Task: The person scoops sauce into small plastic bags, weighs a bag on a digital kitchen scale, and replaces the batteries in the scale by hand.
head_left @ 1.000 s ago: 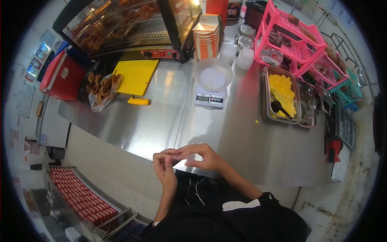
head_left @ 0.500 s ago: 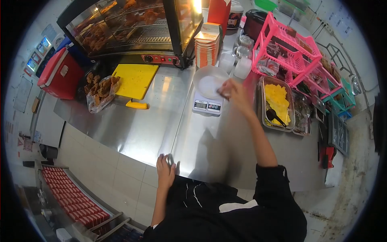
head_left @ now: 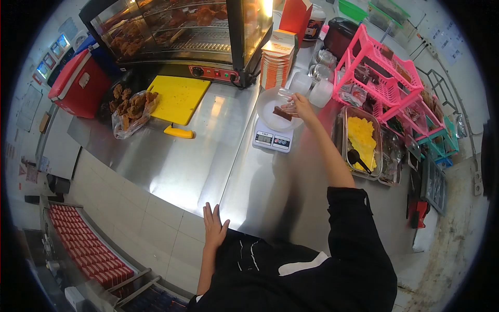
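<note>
Over a white bowl (head_left: pixel 265 112) my right hand (head_left: pixel 303 108) is closed on a small clear plastic packet (head_left: pixel 285 93). A dark brown piece (head_left: pixel 282 113) shows just below my fingers; whether it is inside the packet or separate I cannot tell. The bowl rests on a white digital kitchen scale (head_left: pixel 272 139), whose display digits are too small to read. My left hand (head_left: pixel 214 229) lies at the front edge of the steel table (head_left: pixel 208 171) with its fingers apart, holding nothing.
Fried chicken in a plastic bag (head_left: pixel 133 112), a yellow cutting board (head_left: pixel 178 99) and a yellow-handled knife (head_left: pixel 179 132) lie left. A heated display case (head_left: pixel 171 36) and stacked cartons (head_left: pixel 276 62) stand behind. On the right are a tray of yellow food (head_left: pixel 362 136) and pink racks (head_left: pixel 382 67).
My right hand has turned over the bowl, and the clear packet and brown piece now show. The whole view has shifted slightly. My left hand stays at the table edge, its fingers straighter.
</note>
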Motion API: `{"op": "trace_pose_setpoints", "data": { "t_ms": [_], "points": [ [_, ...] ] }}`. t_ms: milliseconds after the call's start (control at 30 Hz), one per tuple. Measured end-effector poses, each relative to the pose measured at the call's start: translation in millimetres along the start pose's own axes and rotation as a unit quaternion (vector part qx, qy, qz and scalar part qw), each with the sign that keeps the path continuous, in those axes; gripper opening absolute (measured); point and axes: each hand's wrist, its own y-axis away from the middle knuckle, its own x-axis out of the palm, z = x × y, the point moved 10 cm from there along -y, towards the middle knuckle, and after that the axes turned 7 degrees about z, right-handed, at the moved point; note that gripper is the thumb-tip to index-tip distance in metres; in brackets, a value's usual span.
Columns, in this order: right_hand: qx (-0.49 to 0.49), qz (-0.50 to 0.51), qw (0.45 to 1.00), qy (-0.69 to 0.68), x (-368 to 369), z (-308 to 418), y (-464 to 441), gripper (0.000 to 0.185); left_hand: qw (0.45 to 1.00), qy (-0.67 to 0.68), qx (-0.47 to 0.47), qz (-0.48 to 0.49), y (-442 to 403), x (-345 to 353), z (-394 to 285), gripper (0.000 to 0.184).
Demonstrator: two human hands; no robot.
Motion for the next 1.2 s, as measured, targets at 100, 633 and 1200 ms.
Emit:
{"op": "trace_pose_setpoints", "data": {
  "t_ms": [100,633,1200],
  "points": [
    [-0.002,0.009,1.0,-0.029,5.1,0.6,-2.0,0.03,1.0,0.005,-0.005,0.006,-0.3,-0.6,-0.1,0.063],
    [-0.117,0.067,0.986,-0.094,-12.9,0.9,-1.3,0.028,1.0,0.021,0.0,0.014,-1.2,0.1,1.0,0.063],
    [0.101,0.03,0.854,0.509,-4.8,-109.2,72.6,0.031,0.994,-0.019,-0.094,0.056,-5.1,-0.9,-6.1,0.065]
  ]
}}
